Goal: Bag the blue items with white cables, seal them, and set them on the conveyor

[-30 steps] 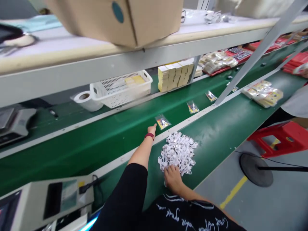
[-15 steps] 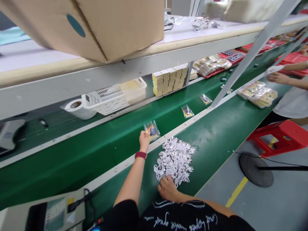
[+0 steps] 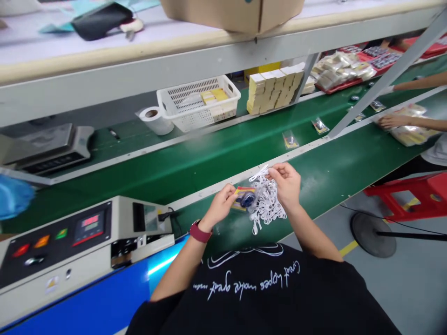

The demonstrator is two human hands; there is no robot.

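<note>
My left hand is closed on the edge of a clear plastic bag, which shows a yellow and red card and a round dark item inside. Pinched in my right hand is a bundled white cable, held just above the bag's far side. Below and between my hands lies a pile of white cables on the green worktop, partly hidden by the bag and my right hand.
More bagged items lie on the green belt, one bag nearest. A sealing machine stands at left. Behind the belt are a white basket, a tape roll and stacked cards. A co-worker's hand rests on bags at right.
My left hand has brought the bag from the belt to above the cable pile. My right hand has lifted a white cable from the pile. The view has swung left.
</note>
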